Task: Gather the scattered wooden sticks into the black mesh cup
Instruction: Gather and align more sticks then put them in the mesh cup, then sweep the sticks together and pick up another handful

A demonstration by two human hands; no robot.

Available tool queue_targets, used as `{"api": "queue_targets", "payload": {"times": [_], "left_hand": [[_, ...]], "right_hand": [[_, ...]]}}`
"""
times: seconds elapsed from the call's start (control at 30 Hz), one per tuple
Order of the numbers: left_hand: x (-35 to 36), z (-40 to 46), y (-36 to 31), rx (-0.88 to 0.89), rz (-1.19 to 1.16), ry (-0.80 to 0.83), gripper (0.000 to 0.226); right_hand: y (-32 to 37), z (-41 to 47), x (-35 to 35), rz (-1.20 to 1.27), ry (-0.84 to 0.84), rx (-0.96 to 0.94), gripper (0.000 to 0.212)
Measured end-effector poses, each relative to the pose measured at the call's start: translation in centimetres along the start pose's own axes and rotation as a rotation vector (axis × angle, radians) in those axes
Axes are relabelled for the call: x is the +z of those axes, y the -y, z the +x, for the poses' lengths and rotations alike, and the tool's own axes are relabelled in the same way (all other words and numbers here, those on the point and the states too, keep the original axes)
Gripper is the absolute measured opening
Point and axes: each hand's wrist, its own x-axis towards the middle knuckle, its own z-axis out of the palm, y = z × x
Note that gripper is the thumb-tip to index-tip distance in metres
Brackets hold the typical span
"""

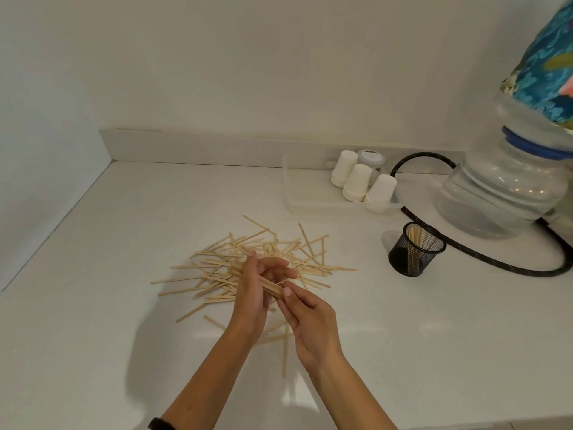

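Several pale wooden sticks lie scattered in a loose pile on the white counter. Above the pile's near side, my left hand grips a small bundle of sticks. My right hand pinches the near end of that same bundle with thumb and fingers. A few more sticks lie on the counter under and between my wrists. The black mesh cup stands upright to the right of the pile, with several sticks standing inside it.
A clear tray with upturned white paper cups sits at the back. A large water bottle with a patterned cover stands at the right, and a black hose loops behind the mesh cup. Walls close the left and back.
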Motion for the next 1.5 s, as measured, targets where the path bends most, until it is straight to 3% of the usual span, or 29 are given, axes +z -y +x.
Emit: {"api": "queue_targets", "payload": {"times": [0.2, 0.3, 0.43, 0.5, 0.6, 0.7, 0.8, 0.87, 1.0, 1.17, 1.37, 1.5], "left_hand": [[2.8, 0.9, 1.5, 0.064, 0.065, 0.124, 0.070], [5.0, 1.7, 2.6, 0.081, 0.217, 0.120, 0.070], [8.4, 2.8, 4.7, 0.148, 0.468, 0.065, 0.042], [10.1, 3.4, 6.2, 0.183, 0.670, 0.065, 0.030], [12.3, 4.8, 9.0, 0.269, 1.069, 0.061, 0.035], [14.3, 5.8, 11.7, 0.253, 1.459, 0.070, 0.046], [15.7, 6.2, 14.1, 0.185, 1.620, 0.039, 0.051], [16.1, 6.0, 15.2, 0.193, 1.678, 0.009, 0.053], [16.0, 5.9, 16.2, 0.252, 1.712, -0.047, 0.053], [16.1, 6.0, 16.3, 0.263, 1.715, -0.061, 0.053], [16.3, 6.0, 16.1, 0.251, 1.704, -0.071, 0.053], [16.2, 6.0, 16.1, 0.253, 1.691, -0.066, 0.052]], "right_hand": [[3.3, 1.6, -2.7, -0.112, -0.041, -0.184, 0.017], [7.2, 3.2, -4.9, -0.098, -0.137, -0.291, 0.010], [14.0, 5.3, -9.1, -0.182, -0.220, -0.467, 0.014], [17.7, 5.9, -11.5, -0.350, -0.265, -0.590, 0.015], [22.8, 6.7, -14.5, -0.715, -0.325, -0.781, 0.015], [26.7, 7.3, -16.4, -1.063, -0.278, -0.915, 0.016], [29.7, 8.1, -17.1, -1.429, -0.175, -1.020, 0.015], [31.2, 9.1, -16.8, -1.627, -0.043, -1.007, 0.013], [31.4, 12.1, -15.5, -1.944, 0.234, -0.767, 0.017], [28.9, 14.5, -14.8, -2.109, 0.452, -0.535, 0.020], [27.9, 15.0, -14.6, -2.163, 0.500, -0.473, 0.024], [28.5, 14.7, -14.9, -2.139, 0.400, -0.566, 0.025]]}}
